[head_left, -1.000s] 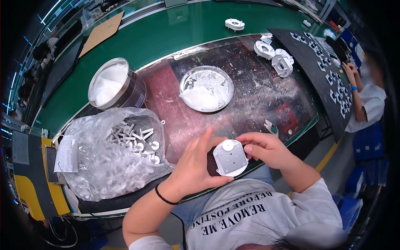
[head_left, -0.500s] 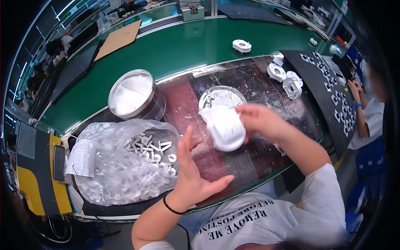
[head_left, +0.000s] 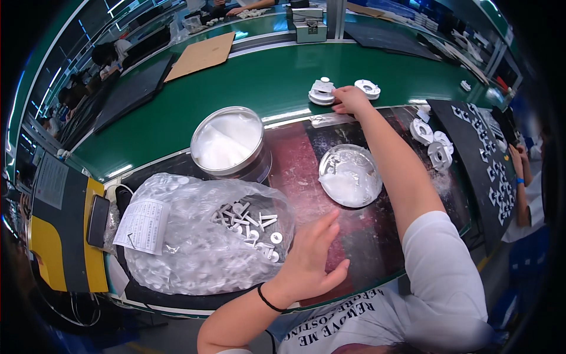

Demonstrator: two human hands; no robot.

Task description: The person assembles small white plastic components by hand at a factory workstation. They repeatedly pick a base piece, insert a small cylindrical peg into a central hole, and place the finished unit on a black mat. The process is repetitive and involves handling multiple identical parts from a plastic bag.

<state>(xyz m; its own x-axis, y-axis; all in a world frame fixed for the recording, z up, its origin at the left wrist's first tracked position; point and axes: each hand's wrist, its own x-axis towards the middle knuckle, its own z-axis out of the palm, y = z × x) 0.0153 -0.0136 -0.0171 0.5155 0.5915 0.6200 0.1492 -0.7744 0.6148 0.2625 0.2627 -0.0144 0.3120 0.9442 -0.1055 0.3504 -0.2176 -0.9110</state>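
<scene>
My right hand (head_left: 352,100) reaches far forward over the green surface, fingers closed on the right side of a white plastic part (head_left: 322,93) with a small round knob on top. Just right of that hand lies a round white plastic part (head_left: 367,89). My left hand (head_left: 309,259) hovers over the near edge of the work board, fingers apart and holding nothing. It is nearest to a clear plastic bag (head_left: 194,259) filled with white mushroom-headed plastic pins (head_left: 244,218). Between my arms sits a shallow round metal dish (head_left: 352,197), smeared with white paste.
A large tin (head_left: 229,168) of white paste stands behind the bag. Several white parts (head_left: 439,150) lie right of my forearm. A black sheet (head_left: 480,147) with rows of small parts is at the right, beside another person's hands (head_left: 519,162). Cardboard (head_left: 200,57) lies far left.
My right hand has moved from above the dish to the far green surface, carrying the white part there. My left hand stays open near the bag. The view has shifted.
</scene>
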